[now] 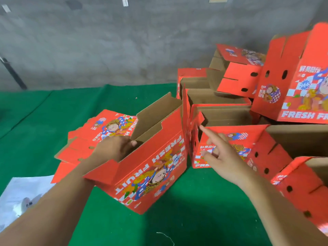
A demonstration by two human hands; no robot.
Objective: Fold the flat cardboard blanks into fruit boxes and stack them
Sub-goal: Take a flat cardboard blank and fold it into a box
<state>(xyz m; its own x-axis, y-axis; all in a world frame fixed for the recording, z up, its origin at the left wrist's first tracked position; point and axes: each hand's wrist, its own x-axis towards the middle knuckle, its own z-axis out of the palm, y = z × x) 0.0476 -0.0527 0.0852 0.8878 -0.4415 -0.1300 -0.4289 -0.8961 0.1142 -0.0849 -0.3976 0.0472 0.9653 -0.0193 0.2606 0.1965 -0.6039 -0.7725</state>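
A folded red fruit box (150, 167) with cartoon print and "FRESH FRUIT" lettering stands tilted on the green mat, its top open. My left hand (115, 148) grips the box's left end wall at the rim, fingers curled inside. My right hand (221, 153) hovers to the right of the box with the index finger stretched out and holds nothing. Behind the box lies a pile of flat red blanks (99, 132). Several folded boxes (221, 107) are nested and heaped at the right.
A green mat (195, 210) covers the floor; a grey concrete wall (106, 41) rises behind it. More red boxes (298, 79) tower at the far right, one (305, 189) close by my right forearm. A white plastic bag (23, 196) lies at the lower left.
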